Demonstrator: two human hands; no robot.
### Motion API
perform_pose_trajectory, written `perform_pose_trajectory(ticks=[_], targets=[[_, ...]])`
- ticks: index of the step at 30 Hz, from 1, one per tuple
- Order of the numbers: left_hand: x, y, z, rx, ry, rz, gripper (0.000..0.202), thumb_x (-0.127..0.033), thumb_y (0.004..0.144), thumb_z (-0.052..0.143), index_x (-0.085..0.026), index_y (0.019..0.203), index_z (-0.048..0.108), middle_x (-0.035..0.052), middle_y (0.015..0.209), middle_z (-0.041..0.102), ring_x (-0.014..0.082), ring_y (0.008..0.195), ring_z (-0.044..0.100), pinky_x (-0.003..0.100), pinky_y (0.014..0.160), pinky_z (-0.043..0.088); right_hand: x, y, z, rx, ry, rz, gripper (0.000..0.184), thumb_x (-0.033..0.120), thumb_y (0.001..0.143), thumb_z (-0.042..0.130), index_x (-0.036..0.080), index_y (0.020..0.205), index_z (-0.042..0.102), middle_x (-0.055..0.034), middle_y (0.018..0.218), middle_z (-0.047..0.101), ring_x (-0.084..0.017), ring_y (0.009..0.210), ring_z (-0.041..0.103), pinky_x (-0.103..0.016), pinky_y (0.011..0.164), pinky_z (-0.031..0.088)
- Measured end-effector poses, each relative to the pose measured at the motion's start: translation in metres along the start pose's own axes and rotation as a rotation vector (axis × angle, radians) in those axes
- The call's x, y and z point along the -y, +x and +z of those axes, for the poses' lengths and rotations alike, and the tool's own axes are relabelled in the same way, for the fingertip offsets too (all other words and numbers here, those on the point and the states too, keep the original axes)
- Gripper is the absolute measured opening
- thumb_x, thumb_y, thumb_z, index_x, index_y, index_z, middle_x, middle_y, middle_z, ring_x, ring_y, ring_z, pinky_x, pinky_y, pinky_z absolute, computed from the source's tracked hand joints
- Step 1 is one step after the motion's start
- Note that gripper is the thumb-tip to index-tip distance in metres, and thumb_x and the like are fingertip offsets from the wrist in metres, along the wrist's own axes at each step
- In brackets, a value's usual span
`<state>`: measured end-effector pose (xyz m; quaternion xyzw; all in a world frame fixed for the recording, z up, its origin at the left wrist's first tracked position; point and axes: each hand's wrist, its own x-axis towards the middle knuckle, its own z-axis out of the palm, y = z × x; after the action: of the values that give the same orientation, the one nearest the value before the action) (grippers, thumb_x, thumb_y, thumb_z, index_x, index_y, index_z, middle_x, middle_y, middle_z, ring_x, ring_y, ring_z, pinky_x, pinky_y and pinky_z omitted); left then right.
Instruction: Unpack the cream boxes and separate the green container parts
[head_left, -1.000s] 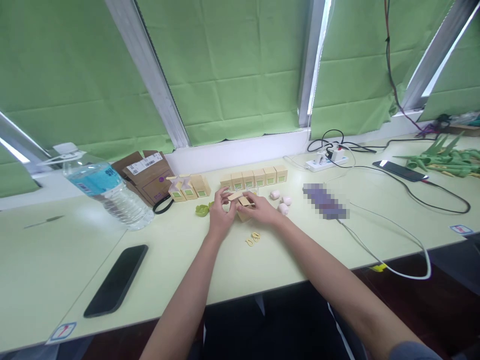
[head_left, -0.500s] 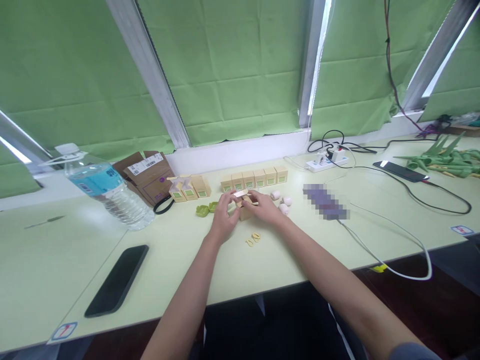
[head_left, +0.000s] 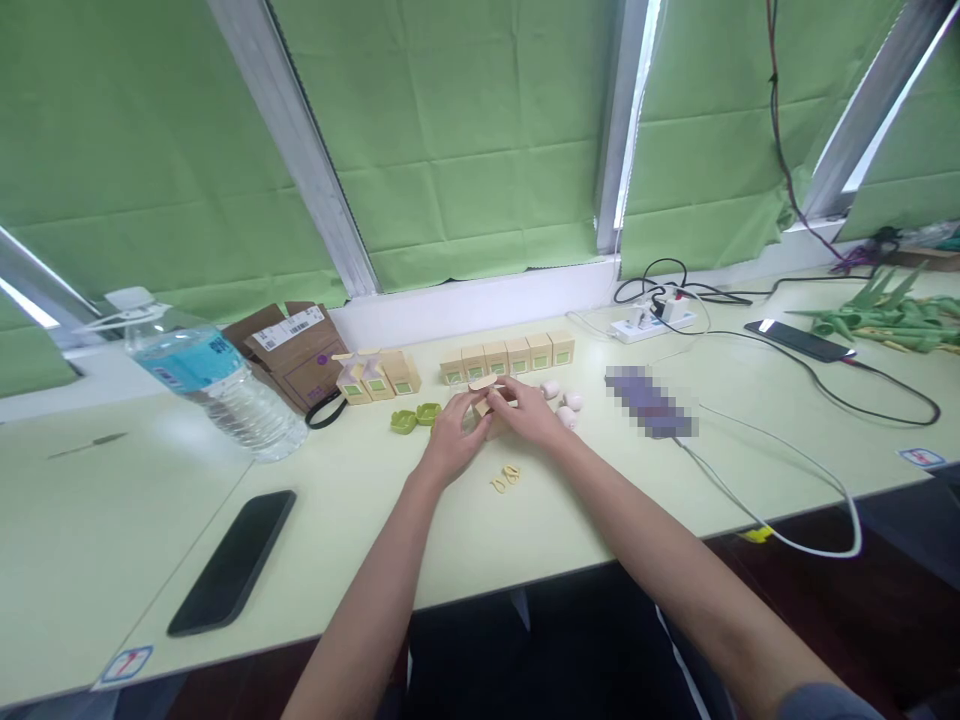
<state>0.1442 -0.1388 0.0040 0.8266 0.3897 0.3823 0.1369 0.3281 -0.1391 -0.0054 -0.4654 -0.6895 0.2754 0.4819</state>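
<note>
**Two hands closed on one small carton at a pale green table**

Head view. A pale green table (head_left: 525,545) runs along a wall of windows hung with green blinds (head_left: 465,130). On the left of the table lie a water bottle (head_left: 214,385) on its side, a black phone (head_left: 232,560) and an opened brown cardboard box (head_left: 296,345). At the back stands a row of six little cartons (head_left: 506,357), with three more cartons (head_left: 379,375) to its left. A power strip (head_left: 649,322), a second phone (head_left: 799,342) and green plastic pieces (head_left: 892,320) sit far right, and a white cable (head_left: 787,505) loops toward the front edge.

The small carton (head_left: 489,412) stands just in front of the row, between the two hands. The left hand (head_left: 450,440) curls against its left side, fingertips up at the raised top flap. The right hand (head_left: 531,415) wraps its right side, fingers bent over the top. Green caps (head_left: 412,418) lie just left of the left hand, pale round pieces (head_left: 568,402) just right of the right hand, and two yellow rings (head_left: 506,478) near the wrists.
</note>
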Motion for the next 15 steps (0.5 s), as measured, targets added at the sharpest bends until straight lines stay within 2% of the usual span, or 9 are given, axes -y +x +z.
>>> perform_pose_trajectory(ticks=[8, 15], targets=[[-0.0002, -0.0002, 0.0006, 0.024, -0.005, -0.023, 0.038, -0.039, 0.095, 0.055, -0.025, 0.131, 0.057, 0.0075, 0.130, 0.064, 0.0236, 0.120, 0.060, 0.042, 0.102, 0.048, 0.0001, 0.0014, 0.0008, -0.014, -0.032, 0.005, 0.033, 0.046, 0.098, 0.052, 0.028, 0.122, 0.063, -0.0048, 0.109, 0.076, -0.023, 0.102, 0.071, -0.037, 0.093, 0.051], [-0.0012, -0.0002, -0.0004, 0.047, -0.004, -0.004, 0.036, -0.034, 0.096, 0.053, -0.027, 0.130, 0.059, 0.0067, 0.132, 0.063, 0.0233, 0.122, 0.057, 0.043, 0.105, 0.046, 0.0026, 0.0013, -0.0005, -0.016, -0.015, 0.008, 0.032, 0.045, 0.098, 0.052, 0.027, 0.122, 0.062, -0.0063, 0.112, 0.075, -0.021, 0.101, 0.072, -0.036, 0.095, 0.051]])
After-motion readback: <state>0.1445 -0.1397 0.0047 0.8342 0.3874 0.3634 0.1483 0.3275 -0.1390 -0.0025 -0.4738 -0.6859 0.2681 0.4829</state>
